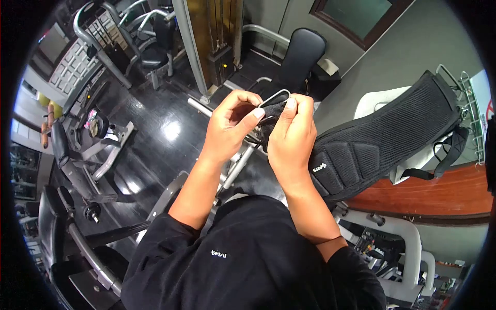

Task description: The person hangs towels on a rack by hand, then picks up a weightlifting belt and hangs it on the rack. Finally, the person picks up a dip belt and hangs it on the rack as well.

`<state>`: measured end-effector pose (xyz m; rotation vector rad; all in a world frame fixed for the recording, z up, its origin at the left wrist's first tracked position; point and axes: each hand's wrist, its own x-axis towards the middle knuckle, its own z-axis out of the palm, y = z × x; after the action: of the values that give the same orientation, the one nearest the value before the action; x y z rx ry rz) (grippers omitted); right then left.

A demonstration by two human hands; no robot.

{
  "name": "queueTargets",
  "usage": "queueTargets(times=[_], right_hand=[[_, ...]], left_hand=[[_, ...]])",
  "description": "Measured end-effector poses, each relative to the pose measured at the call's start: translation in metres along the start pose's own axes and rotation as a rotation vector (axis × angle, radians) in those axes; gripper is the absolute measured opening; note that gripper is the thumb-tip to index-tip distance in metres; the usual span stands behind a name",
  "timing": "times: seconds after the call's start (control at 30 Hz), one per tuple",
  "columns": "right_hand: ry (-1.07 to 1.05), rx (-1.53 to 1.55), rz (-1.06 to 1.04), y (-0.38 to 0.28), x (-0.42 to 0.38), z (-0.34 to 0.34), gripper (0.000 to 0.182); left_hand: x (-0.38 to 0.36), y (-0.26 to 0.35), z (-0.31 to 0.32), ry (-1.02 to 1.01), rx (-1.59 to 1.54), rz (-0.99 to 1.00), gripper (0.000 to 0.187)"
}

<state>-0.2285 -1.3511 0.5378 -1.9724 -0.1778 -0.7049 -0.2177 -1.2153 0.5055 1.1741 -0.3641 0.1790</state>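
In front of my chest, my left hand [231,124] and my right hand [293,135] are closed close together around a bent metal loop [281,93] with black fabric strap [274,110] beneath it. My left thumb and fingers pinch the loop's left side. The right thumb presses on its other end. A black padded belt [380,139] with ribbed pads and white lettering stretches from behind my right wrist up to the right. Whether the strap joins this belt is hidden by my right hand.
The belt's far end lies by a wire rack [473,119] on the wall, over a white item [380,101] and a reddish-brown wooden surface [434,194]. Gym machines surround me, including a black-padded seat [305,51] ahead and a bench [62,144] on the left. The dark floor [155,124] is shiny.
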Motion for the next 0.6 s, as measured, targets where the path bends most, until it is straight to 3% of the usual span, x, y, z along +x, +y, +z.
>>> queueTargets(times=[0.23, 0.6], right_hand=[[0.058, 0.166, -0.081, -0.032, 0.014, -0.063, 0.013], [0.290, 0.292, -0.189, -0.041, 0.030, -0.179, 0.010]], left_hand=[[0.003, 0.051, 0.070, 0.000, 0.095, 0.072, 0.017], [0.011, 0.084, 0.193, -0.235, 0.181, 0.232, 0.013]])
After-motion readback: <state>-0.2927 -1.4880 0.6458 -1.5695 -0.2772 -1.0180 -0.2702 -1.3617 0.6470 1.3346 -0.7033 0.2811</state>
